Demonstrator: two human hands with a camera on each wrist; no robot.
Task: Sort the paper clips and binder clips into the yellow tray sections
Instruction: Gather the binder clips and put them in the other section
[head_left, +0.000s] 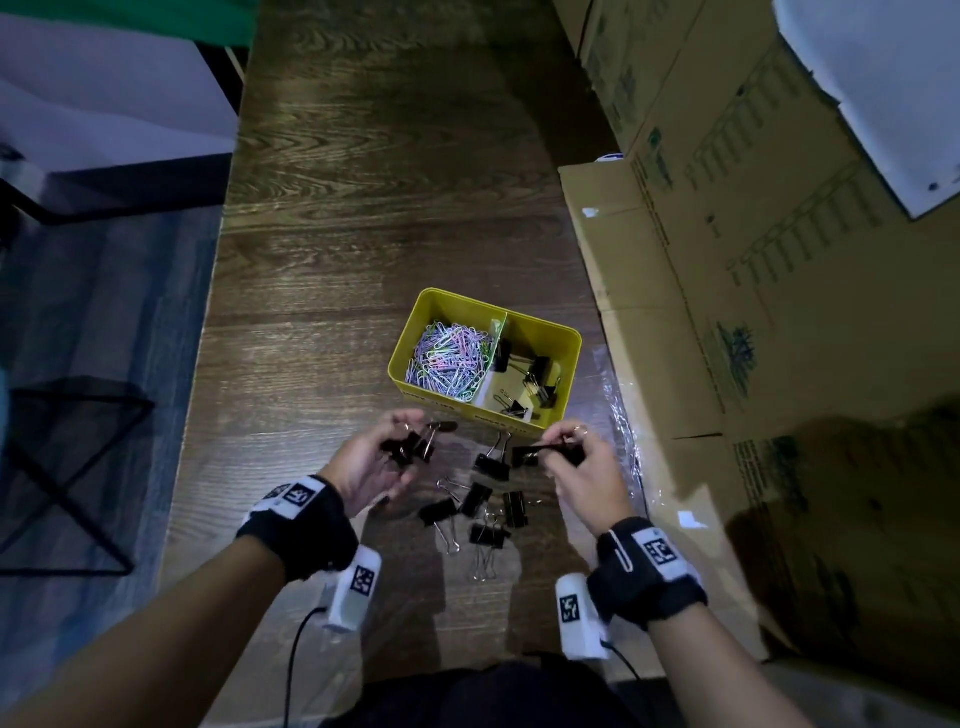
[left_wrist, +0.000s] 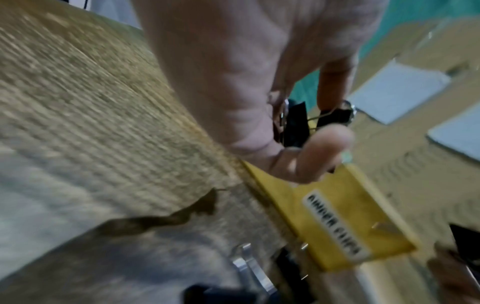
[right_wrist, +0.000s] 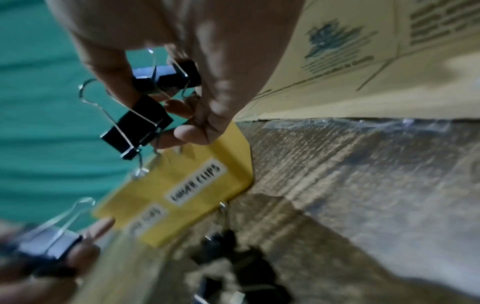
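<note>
A yellow tray (head_left: 563, 338) stands on the table with pastel paper clips (head_left: 452, 358) in its left section and black binder clips (head_left: 535, 376) in its right. My left hand (head_left: 387, 457) cups a few black binder clips (head_left: 413, 447) just in front of the tray; the same clips (left_wrist: 298, 121) show between its fingers in the left wrist view. My right hand (head_left: 576, 457) pinches two black binder clips (head_left: 540, 454), seen as a stacked pair (right_wrist: 148, 115) in the right wrist view. Several loose binder clips (head_left: 485, 499) lie on the table between my hands.
Cardboard boxes (head_left: 727, 286) line the table's right side, close to the tray and my right hand. Clear plastic film (head_left: 623, 431) lies under the clips and beside the boxes. The dark wooden table (head_left: 389, 182) stretches away beyond the tray. A black wire stool (head_left: 67, 467) stands left.
</note>
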